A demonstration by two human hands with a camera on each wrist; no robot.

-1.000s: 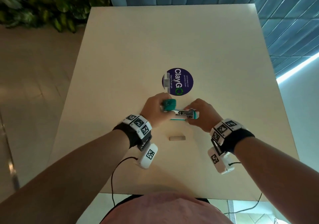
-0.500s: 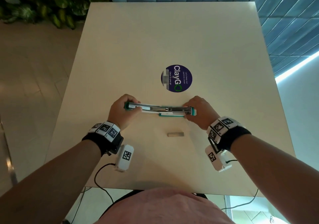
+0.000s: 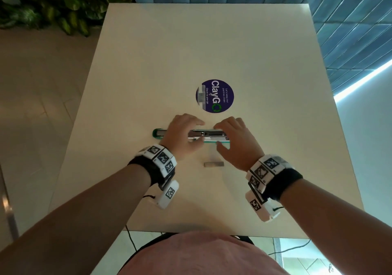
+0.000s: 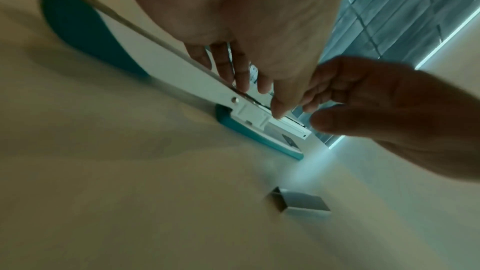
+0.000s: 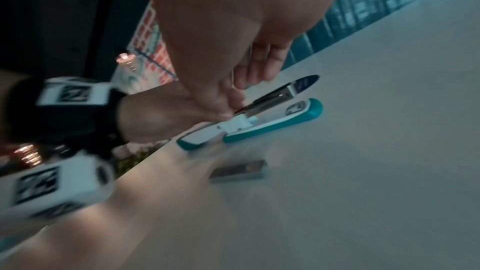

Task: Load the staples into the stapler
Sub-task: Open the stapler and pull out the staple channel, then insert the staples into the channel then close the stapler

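Metallic staples [image 3: 214, 164] lie on the counter [image 3: 275, 147], nearest the body, just short of both wrists. Beyond them, the left hand [image 3: 183, 134] and right hand [image 3: 234, 141] rest with relaxed fingers over the opened teal stapler [image 3: 209, 134]. Steady the base, then seat the strip squarely in the exposed channel.

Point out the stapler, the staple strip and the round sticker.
stapler [image 3: 209, 133]: head view, on the metal staple channel between the hands.
staple strip [image 3: 213, 164]: head view, middle of the strip lying on the table.
round sticker [image 3: 214, 96]: head view, its centre.
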